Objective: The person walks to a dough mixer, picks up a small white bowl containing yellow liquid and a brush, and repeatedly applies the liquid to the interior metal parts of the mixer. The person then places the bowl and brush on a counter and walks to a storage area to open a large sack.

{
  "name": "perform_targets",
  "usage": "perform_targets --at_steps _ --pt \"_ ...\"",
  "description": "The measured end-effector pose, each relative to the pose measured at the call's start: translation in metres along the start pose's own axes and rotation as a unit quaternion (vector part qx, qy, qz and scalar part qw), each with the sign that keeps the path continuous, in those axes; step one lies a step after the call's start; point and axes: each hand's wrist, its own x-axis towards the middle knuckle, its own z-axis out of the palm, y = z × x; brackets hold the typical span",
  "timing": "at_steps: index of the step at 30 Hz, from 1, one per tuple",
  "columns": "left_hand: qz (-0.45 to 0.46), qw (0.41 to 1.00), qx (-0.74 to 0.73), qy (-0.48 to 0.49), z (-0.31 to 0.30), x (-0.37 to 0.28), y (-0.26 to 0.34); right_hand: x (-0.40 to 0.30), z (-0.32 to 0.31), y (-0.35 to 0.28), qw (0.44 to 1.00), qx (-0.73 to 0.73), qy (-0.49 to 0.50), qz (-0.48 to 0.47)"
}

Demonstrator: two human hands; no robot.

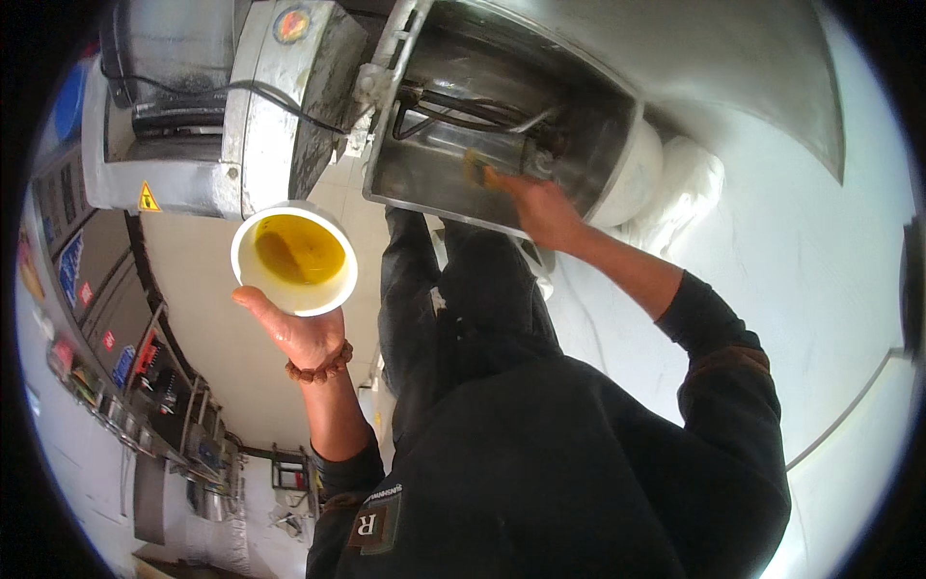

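Observation:
My left hand is palm up under a white bowl and grips it, its thumb along the outer wall. Yellow oil-like liquid lies in the bowl. My right hand reaches over the near rim of a stainless steel mixer trough. It grips a small brush, whose yellowish bristles are inside the trough, near the inner surface. Whether they touch the metal I cannot tell. Dark mixing bars cross the trough behind the brush.
A metal roller machine with a warning sticker stands left of the trough, and a black cable runs across it. White sacking lies right of the trough. A shelf rack with assorted goods lines the left side.

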Motion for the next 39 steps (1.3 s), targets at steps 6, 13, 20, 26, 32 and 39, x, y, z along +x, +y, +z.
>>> perform_targets --at_steps 6,13,20,26,32,39 --pt "0.008 0.999 -0.004 -0.046 0.017 -0.001 0.013 0.132 0.096 -0.021 0.738 0.517 -0.026 0.433" --pt "-0.008 0.999 -0.021 -0.042 0.001 -0.009 0.006 0.134 0.104 -0.028 0.835 0.439 -0.097 0.318" --pt "0.004 1.000 -0.008 -0.010 0.008 -0.008 0.006 0.146 0.121 -0.002 0.918 0.326 -0.051 0.220" --pt "0.009 0.998 -0.033 -0.059 0.001 -0.008 0.007 0.145 0.171 0.010 0.975 0.129 -0.044 0.177" --pt "-0.008 0.998 -0.033 -0.061 0.020 -0.012 0.009 0.162 0.079 0.006 0.968 0.140 0.032 0.205" --pt "-0.008 0.997 -0.021 -0.076 0.028 -0.014 0.011 0.153 0.058 0.028 0.964 0.119 0.086 0.222"
